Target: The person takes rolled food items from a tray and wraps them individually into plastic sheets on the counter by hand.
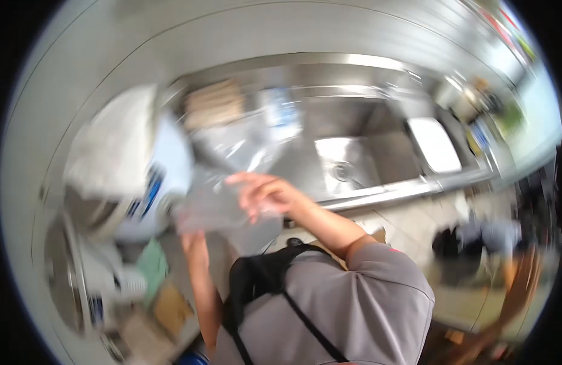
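Observation:
A clear plastic bag [217, 204] hangs in front of my body, blurred by motion. My left hand [193, 234] grips its lower left side, and the fingers show only faintly through the plastic. My right hand [266, 193] is at the bag's right side, palm turned down, its fingers apart and the index finger stretched to the left over the bag. Whether those fingers touch the plastic, I cannot tell. Behind, on the steel counter, lies more clear plastic [241, 146], close to a brown stack [214, 103] and a blue-and-white pack [281, 112].
A steel sink [384, 146] is set into the counter, with a white board or tray [434, 145] at its right. To my left stands a large white container [171, 158] with a white cloth [114, 146] over it. Another person's arm [521, 286] shows at far right.

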`<move>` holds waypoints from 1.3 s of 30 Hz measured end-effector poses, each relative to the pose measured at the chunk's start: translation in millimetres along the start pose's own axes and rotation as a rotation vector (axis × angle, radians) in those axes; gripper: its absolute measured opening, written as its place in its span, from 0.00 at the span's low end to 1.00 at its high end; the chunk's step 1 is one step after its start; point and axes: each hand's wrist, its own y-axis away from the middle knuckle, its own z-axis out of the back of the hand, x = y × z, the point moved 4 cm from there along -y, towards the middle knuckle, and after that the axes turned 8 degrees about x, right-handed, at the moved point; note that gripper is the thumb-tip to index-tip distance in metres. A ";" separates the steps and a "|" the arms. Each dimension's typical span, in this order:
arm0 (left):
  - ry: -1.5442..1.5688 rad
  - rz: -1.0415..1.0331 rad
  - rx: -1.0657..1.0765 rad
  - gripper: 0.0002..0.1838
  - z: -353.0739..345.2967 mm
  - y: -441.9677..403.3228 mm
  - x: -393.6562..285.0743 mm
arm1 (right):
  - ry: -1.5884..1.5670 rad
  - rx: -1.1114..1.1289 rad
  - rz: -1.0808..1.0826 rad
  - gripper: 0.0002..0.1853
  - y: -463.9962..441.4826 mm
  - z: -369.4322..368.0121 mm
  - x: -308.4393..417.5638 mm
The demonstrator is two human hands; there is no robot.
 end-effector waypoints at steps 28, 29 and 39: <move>-0.717 -0.244 -0.013 0.11 -119.3 -51.8 -32.3 | 1.591 -1.026 0.656 0.35 141.3 -15.1 83.1; -0.761 -0.243 -0.041 0.12 -110.2 -50.9 -34.0 | 1.696 -1.060 0.823 0.28 132.4 -23.9 76.7; -1.153 -0.388 -0.283 0.14 -48.2 -40.0 -51.1 | 2.371 -0.130 0.318 0.12 13.3 -40.5 -76.4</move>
